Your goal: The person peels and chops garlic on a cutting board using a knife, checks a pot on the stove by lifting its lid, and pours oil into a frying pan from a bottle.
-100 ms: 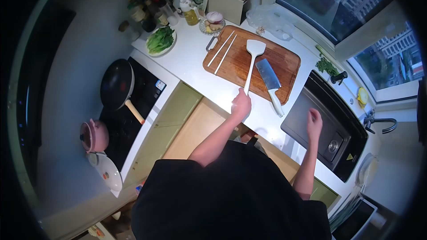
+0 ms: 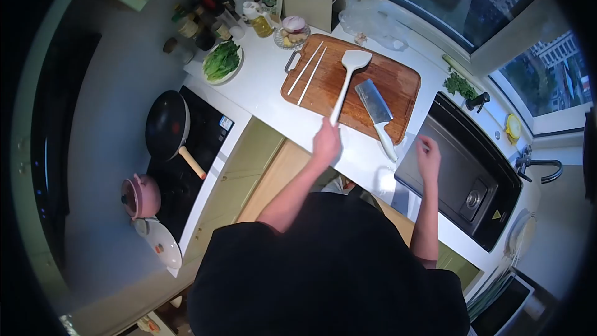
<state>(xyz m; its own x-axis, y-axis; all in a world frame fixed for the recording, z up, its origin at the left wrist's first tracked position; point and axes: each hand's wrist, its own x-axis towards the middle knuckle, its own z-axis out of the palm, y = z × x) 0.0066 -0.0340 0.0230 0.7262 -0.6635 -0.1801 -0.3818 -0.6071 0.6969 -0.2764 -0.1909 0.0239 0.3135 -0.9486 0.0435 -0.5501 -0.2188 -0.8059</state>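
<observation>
We have the left hand (image 2: 327,140) closed around the lower end of the white spatula's handle, its grip firm, above the near edge of the bench (image 2: 261,107). The white spatula (image 2: 346,85) reaches away over the wooden board (image 2: 398,87), its blade just inside the board's far edge; whether that blade touches the wood we cannot tell. Our right hand (image 2: 429,155) hangs free by the left edge of the sink (image 2: 457,177), its grip loose and partly open, fingers gently curled.

We see the cleaver (image 2: 375,104) to the right of the spatula, its blade flat on the board and its pale handle jutting over the near edge, beside the near right corner. Two white chopsticks (image 2: 305,68) lie slanted and apart towards the board's left edge.

Just beyond the board's far left corner we find a glass bowl (image 2: 280,38) with an onion (image 2: 293,23) on top. A plate of leafy greens (image 2: 222,61) sits near the bench's left edge. Further left, on the cooktop (image 2: 208,109), we have a dark pan (image 2: 165,124), and nearer us a pink pot (image 2: 146,198).
</observation>
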